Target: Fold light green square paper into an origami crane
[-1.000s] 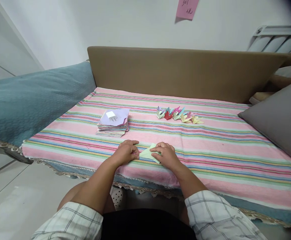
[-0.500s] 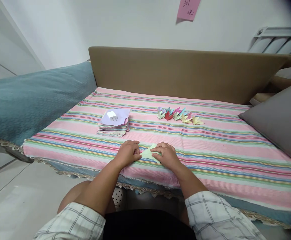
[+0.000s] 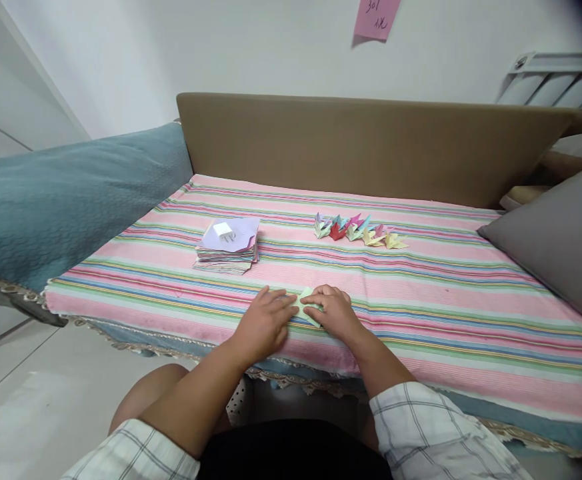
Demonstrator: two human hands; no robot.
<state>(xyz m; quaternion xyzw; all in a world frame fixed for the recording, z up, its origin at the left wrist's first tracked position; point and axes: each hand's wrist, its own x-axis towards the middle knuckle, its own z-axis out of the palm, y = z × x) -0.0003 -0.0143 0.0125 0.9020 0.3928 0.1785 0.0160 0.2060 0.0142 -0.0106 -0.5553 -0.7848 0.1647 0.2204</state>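
Observation:
A small piece of folded light-green paper [image 3: 307, 313] lies on the striped cloth, partly covered by both hands. My right hand [image 3: 335, 311] grips its right side with thumb and fingers closed. From the left, my left hand [image 3: 267, 320] lies over the paper's left part, its fingers stretched out and slightly spread, fingertips at the paper. Behind the hands stand several folded paper cranes [image 3: 355, 231] in red, pink, blue, yellow and pale green. To the left is a stack of paper sheets [image 3: 227, 259] with a lilac sheet on top.
On the stack sits a small white block [image 3: 224, 231]. The striped cloth [image 3: 445, 267] covers the seat, bounded by a brown backrest [image 3: 351, 147], a blue covered armrest [image 3: 85, 193] and a grey cushion [image 3: 561, 240]. A pink note [image 3: 375, 20] hangs on the wall.
My left hand has let go of the paper's left tip, opened its fingers and moved over the paper toward the right hand. My right hand has stayed in place.

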